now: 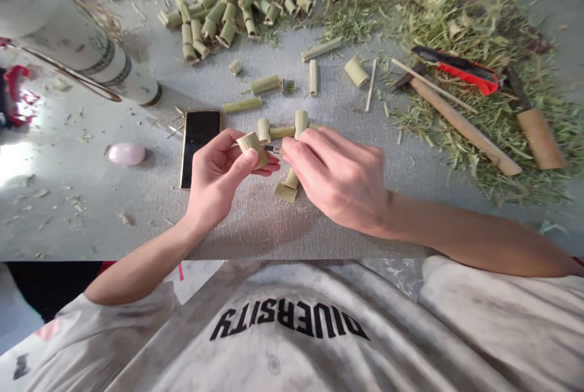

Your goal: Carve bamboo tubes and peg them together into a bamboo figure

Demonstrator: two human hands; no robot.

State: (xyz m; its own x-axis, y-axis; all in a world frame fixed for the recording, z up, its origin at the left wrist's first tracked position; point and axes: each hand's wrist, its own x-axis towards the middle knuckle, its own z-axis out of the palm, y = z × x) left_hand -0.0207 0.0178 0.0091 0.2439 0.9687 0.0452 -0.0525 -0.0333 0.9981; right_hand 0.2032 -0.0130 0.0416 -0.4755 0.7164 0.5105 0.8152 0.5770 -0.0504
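Between thumb and fingers, my left hand (219, 176) grips a short bamboo piece (249, 145). My right hand (340, 176) is closed around a small tool with a thin metal tip (274, 149), which touches or meets the bamboo's right side. Most of that tool is hidden in my fist, so its kind does not show. Just beyond my hands lie joined bamboo tubes (283, 132), partly covered by my right hand. A flat-ended bamboo piece (286, 192) rests beneath, close to my right fingers.
A phone (201, 142) lies by my left hand, with a pink oval object (126, 154) farther left. Cut bamboo tubes (223, 14) are heaped at the back. On the shavings (483, 154) at right are a red utility knife (460, 68) and a wooden-handled tool (465, 124). A white cylinder (82, 39) stands back left.
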